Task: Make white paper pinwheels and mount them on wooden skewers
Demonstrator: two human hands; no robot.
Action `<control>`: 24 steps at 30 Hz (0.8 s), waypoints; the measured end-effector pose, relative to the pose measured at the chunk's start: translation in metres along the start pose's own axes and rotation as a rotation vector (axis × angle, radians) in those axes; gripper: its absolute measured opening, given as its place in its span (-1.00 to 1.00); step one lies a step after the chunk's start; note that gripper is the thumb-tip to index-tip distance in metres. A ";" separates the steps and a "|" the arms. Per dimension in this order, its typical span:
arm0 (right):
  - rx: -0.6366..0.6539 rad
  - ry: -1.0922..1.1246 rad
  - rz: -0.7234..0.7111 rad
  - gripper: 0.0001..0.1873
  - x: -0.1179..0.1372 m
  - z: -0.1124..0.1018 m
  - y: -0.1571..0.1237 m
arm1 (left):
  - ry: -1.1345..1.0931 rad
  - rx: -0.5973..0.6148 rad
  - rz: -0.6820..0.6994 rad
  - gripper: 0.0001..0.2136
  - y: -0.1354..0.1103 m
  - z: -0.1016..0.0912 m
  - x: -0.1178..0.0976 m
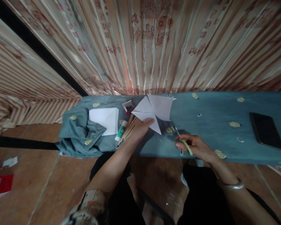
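Note:
A white paper cut into pointed pinwheel flaps (154, 109) lies on the blue cloth-covered table (213, 125). My left hand (141, 126) pinches the lower edge of that paper, fingers closed on it. My right hand (195, 147) rests on the cloth to the right, fingers closed around scissors with a yellow-green handle (184, 143), the blades pointing up-left toward the paper. A silver bangle sits on my right wrist.
A stack of white paper (105, 120), a glue stick (120, 130), thin wooden sticks (128, 129) and a small box of pins (128, 107) lie left of my left hand. A black phone (266, 130) lies far right. Patterned curtains hang behind; tiled floor below.

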State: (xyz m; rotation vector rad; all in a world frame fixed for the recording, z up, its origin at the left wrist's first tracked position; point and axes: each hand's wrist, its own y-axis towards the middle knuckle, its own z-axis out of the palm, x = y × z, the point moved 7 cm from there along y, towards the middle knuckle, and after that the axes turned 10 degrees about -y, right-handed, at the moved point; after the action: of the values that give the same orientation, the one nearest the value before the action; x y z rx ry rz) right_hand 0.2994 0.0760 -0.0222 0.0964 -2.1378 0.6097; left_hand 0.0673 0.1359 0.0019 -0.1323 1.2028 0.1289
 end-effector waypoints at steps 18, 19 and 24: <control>-0.725 -1.051 0.096 -0.50 -0.028 -0.089 -0.011 | 0.383 0.483 -0.145 -0.59 -0.023 0.029 0.054; -0.728 -1.064 0.093 -0.55 -0.028 -0.092 -0.012 | 0.418 0.468 -0.106 -0.50 -0.020 0.026 0.049; -0.849 -0.988 -0.007 -0.61 -0.014 -0.097 -0.017 | 0.804 0.380 0.357 -0.27 -0.020 0.018 0.000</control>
State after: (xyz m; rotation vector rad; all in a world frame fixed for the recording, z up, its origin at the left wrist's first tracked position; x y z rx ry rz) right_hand 0.3843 0.1036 0.0206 -0.0898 -3.1534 -0.5249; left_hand 0.0872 0.1191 0.0084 0.4051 2.0232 0.1624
